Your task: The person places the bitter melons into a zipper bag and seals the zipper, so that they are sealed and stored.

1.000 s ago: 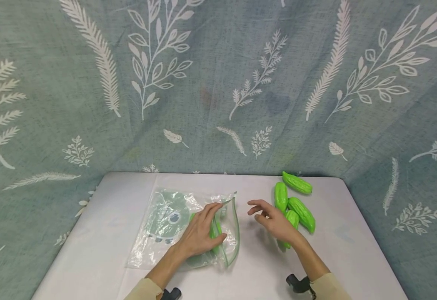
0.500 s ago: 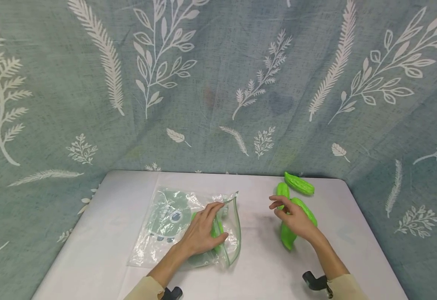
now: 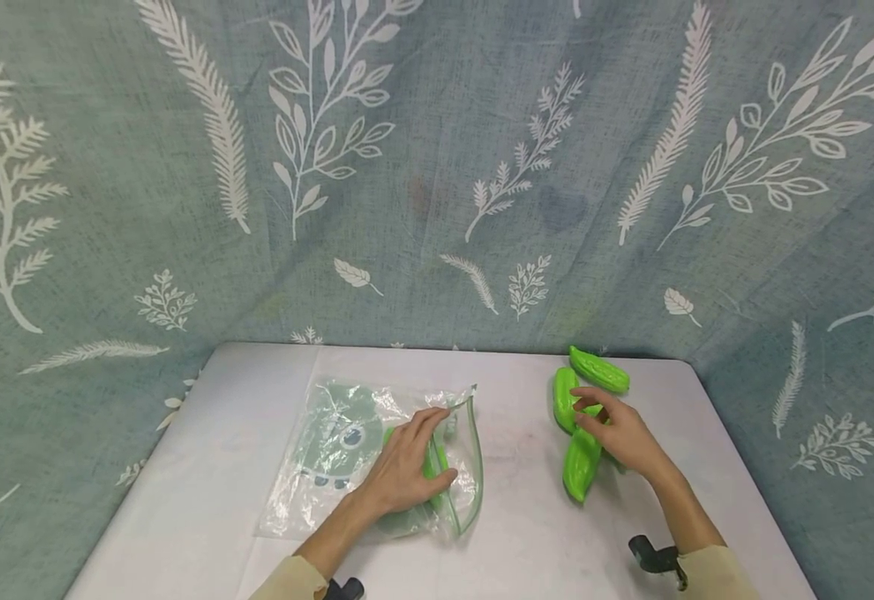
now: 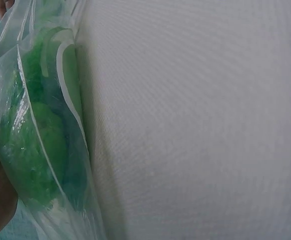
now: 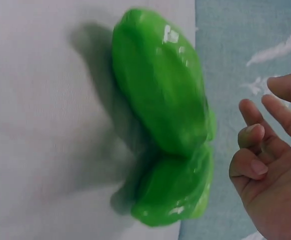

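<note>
My left hand [image 3: 410, 467] lies over a clear zip bag [image 3: 287, 508] with a green monster print, its thumb and fingers spread near the bag's mouth. Inside, a green bitter melon [image 4: 35, 155] shows through the plastic in the left wrist view. My right hand [image 3: 624, 429] hovers over a group of bright green toy bitter melons on the right, fingers loosely bent and holding nothing. A near bitter melon [image 3: 581, 467] lies left of the wrist, and another bitter melon [image 3: 565, 400] is beyond the fingers. In the right wrist view a large bitter melon [image 5: 160, 80] is apart from the fingers.
A further bitter melon [image 3: 599, 369] lies by the back edge of the white table [image 3: 515, 533]. Behind and at both sides hangs a grey-green leaf-print cloth [image 3: 407, 167]. Black wrist mounts [image 3: 654, 554] sit on the forearms.
My right hand has moved right, from beside the bag to over the bitter melons. My left hand has stayed on the bag.
</note>
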{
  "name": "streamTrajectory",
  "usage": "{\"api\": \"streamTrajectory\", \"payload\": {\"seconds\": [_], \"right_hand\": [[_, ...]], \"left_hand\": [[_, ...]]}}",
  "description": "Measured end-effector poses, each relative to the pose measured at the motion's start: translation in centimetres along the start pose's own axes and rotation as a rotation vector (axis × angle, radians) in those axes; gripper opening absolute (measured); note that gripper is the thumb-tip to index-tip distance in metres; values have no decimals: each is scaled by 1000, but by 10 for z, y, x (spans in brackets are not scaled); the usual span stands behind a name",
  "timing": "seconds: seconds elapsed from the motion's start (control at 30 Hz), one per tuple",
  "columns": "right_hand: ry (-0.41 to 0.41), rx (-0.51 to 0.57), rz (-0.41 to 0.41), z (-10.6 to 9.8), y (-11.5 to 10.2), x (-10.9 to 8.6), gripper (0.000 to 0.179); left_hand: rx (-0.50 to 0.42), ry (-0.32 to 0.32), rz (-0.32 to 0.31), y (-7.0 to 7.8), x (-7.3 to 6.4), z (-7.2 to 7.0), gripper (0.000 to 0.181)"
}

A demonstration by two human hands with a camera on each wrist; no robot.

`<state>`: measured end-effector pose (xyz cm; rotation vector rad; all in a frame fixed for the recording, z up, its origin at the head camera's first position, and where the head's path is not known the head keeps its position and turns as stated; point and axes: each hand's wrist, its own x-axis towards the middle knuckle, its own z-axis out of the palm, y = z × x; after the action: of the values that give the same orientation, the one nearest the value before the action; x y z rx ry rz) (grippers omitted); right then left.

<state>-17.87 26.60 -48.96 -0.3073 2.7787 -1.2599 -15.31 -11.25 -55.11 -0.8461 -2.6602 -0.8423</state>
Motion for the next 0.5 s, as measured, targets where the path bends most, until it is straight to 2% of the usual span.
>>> {"api": "streamTrajectory", "payload": {"seconds": [0.5], "right_hand": [[66,-75,63,-19,41,-4,46]], "left_hand": [[10,-8,-27,1,0,1,91]]}}
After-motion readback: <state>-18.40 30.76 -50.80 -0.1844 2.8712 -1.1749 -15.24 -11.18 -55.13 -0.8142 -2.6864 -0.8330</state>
